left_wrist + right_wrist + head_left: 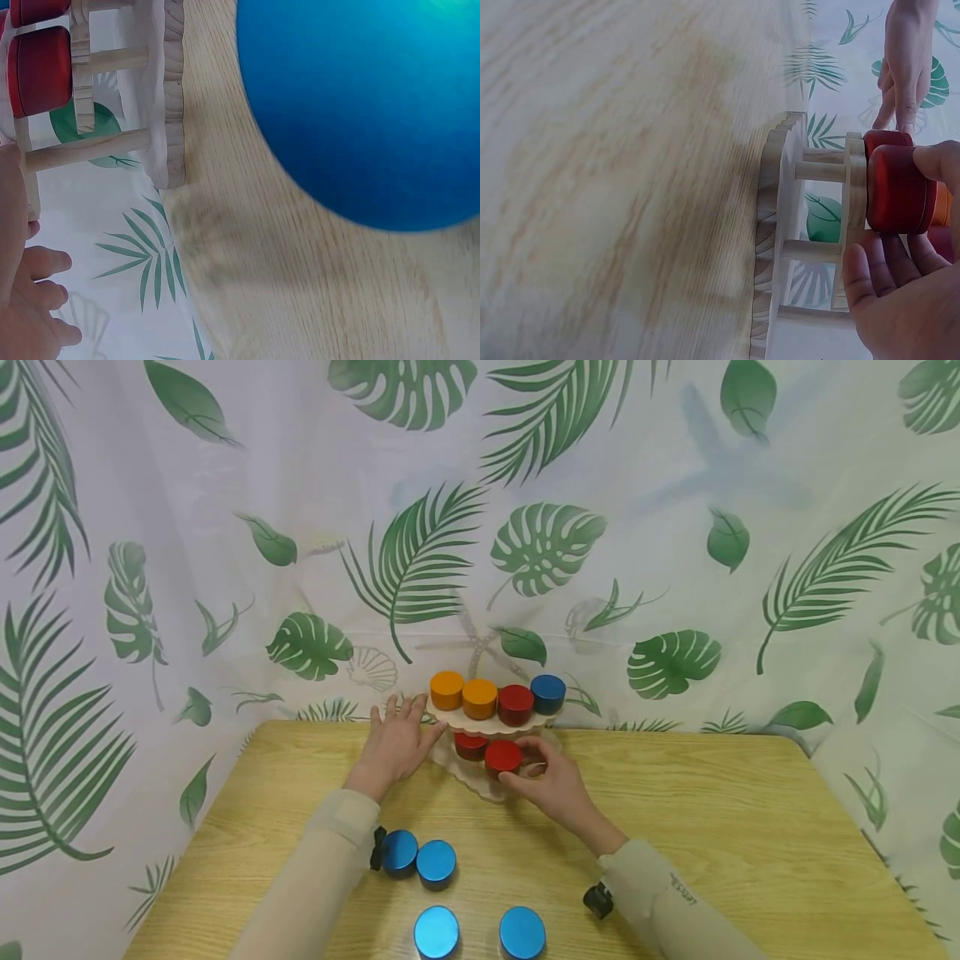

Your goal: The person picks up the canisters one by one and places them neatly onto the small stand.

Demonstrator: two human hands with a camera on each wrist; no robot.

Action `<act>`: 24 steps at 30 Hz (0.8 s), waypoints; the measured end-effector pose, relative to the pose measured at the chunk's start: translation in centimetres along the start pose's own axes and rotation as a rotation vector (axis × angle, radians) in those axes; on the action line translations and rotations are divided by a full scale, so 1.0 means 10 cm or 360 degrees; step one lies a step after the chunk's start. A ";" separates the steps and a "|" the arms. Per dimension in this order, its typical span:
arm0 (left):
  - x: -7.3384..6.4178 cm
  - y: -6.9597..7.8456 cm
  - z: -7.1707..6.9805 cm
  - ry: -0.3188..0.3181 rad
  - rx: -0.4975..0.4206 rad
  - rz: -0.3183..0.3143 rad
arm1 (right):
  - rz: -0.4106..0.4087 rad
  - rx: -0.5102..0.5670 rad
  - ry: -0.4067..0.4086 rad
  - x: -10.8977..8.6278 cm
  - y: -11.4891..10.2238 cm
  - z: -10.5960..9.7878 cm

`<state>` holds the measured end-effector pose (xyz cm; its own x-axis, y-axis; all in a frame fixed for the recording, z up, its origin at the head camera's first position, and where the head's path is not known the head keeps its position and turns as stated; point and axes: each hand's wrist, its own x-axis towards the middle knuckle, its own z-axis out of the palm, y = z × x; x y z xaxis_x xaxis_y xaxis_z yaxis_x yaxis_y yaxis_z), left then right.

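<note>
A wooden tiered stand (pixel 480 785) with scalloped edges stands at the back of the table. My right hand (pixel 557 783) pinches a red round tin (pixel 503 757) between thumb and fingers at the middle tier; the right wrist view shows this red tin (pixel 898 189) at the tier's edge. Another red tin (pixel 471 746) sits beside it, partly hidden under the top tier. My left hand (pixel 395 742) is at the stand's left side, fingers spread, its thumb by the tier's edge. In the left wrist view, the left hand (pixel 26 307) is only partly visible.
The top tier bears two orange tins (pixel 480 698), a dark red tin (pixel 515 706) and a blue tin (pixel 548 693). Several blue tins (pixel 436 863) stand on the wooden table (pixel 712 827), nearer me. A leaf-patterned cloth (pixel 660 577) hangs behind.
</note>
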<state>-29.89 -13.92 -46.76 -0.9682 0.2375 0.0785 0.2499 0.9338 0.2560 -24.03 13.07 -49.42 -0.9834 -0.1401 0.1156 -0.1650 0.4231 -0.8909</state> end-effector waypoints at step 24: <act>0.01 0.00 -0.01 0.0005 0.0019 0.0006 | 0.0008 -0.0048 0.0045 0.01 0.00 0.01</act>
<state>-29.96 -13.95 -46.71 -0.9671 0.2405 0.0827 0.2536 0.9360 0.2443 -24.14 12.94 -49.49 -0.9859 -0.1128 0.1239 -0.1619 0.4505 -0.8780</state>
